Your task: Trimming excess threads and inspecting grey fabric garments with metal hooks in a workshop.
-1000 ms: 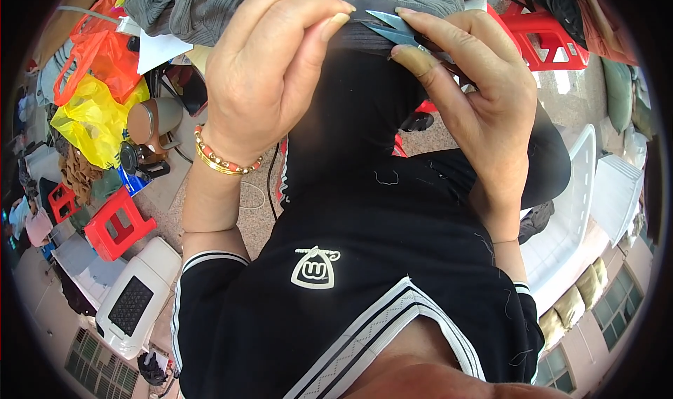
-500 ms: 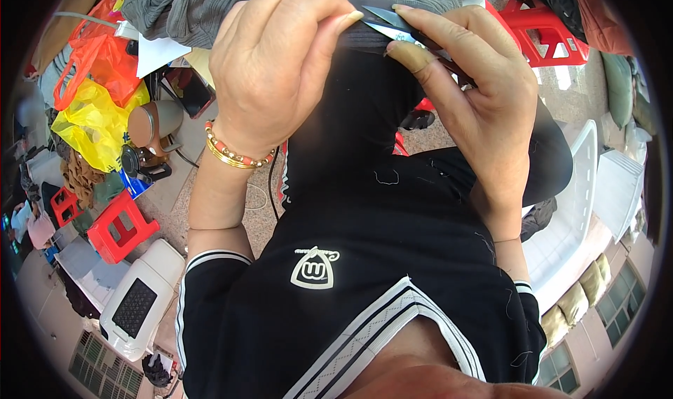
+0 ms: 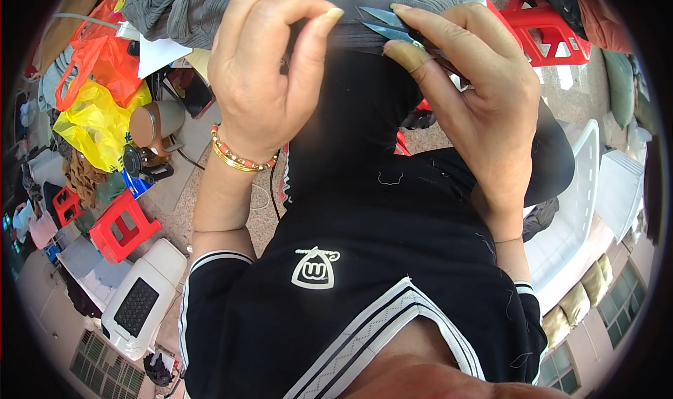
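My right hand [image 3: 487, 66] grips a pair of small thread snips [image 3: 390, 29] between thumb and fingers. Their two pointed blades stand apart and face left. A brownish covering or stain shows on the right thumb. Left of the blades, my left hand [image 3: 263, 63] is raised, thumb and forefinger tips pinched together. Whatever lies in that pinch, if anything, is too small to make out. Beneath and beyond both hands, a grey ribbed cloth [image 3: 189, 10] is spread over my lap, its far part cut off by the picture's top edge.
On the left are an orange plastic bag [image 3: 94, 52], a yellow bag [image 3: 91, 129], a brown-and-grey kettle-like vessel [image 3: 158, 126] and a red stool [image 3: 123, 227]. Another red stool [image 3: 547, 31] stands at the far right. A white tub [image 3: 571, 196] sits beside my right side.
My left hand has drawn back a little to the left, away from the snips' tips. The right hand and the snips are nearly where they were.
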A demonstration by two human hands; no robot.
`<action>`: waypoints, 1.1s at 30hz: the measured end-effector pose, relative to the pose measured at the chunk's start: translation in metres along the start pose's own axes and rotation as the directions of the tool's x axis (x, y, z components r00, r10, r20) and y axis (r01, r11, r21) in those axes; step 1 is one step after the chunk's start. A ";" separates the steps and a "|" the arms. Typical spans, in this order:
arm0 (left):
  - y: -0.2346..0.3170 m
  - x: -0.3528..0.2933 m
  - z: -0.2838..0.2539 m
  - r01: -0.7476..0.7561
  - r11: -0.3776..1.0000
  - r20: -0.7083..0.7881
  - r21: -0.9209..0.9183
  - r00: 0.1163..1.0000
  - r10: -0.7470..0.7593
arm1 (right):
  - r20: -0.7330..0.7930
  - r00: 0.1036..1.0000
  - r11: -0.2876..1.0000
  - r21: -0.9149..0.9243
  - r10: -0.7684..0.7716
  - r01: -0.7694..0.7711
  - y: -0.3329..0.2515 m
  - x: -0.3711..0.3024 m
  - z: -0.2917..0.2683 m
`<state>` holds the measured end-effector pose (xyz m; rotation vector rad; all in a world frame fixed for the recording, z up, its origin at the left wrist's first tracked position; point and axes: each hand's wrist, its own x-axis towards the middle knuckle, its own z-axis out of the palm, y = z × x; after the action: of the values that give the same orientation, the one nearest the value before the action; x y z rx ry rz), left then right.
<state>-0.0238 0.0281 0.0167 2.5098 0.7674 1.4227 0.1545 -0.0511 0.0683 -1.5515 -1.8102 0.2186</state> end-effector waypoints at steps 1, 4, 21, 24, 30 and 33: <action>-0.001 -0.003 -0.001 0.023 1.000 -0.007 0.019 1.000 -0.023 | 0.003 1.000 1.000 0.001 0.004 -0.004 0.000 0.000 0.000; -0.003 -0.013 -0.003 0.209 0.978 -0.035 0.004 0.977 -0.209 | 0.013 1.000 1.000 0.010 0.007 -0.007 0.000 -0.001 0.000; -0.006 -0.034 -0.002 0.642 0.639 0.167 -0.423 0.748 -0.642 | 0.035 0.996 0.997 -0.017 -0.076 0.077 0.004 0.000 -0.001; -0.004 -0.035 -0.003 0.668 0.574 0.176 -0.474 0.711 -0.681 | 0.013 0.988 0.988 -0.025 -0.155 0.155 0.008 0.001 0.001; -0.010 -0.028 -0.017 0.679 0.429 0.284 -0.595 0.678 -0.678 | -0.060 0.986 0.947 0.293 0.157 -0.132 0.042 -0.010 -0.001; -0.013 -0.020 -0.028 0.673 0.270 0.370 -0.689 0.647 -0.667 | 0.049 0.952 0.787 0.550 0.303 -0.279 0.055 -0.014 0.011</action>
<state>-0.0607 0.0257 0.0117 1.2109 0.8029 1.0419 0.1914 -0.0463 0.0234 -1.3792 -1.2948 0.7827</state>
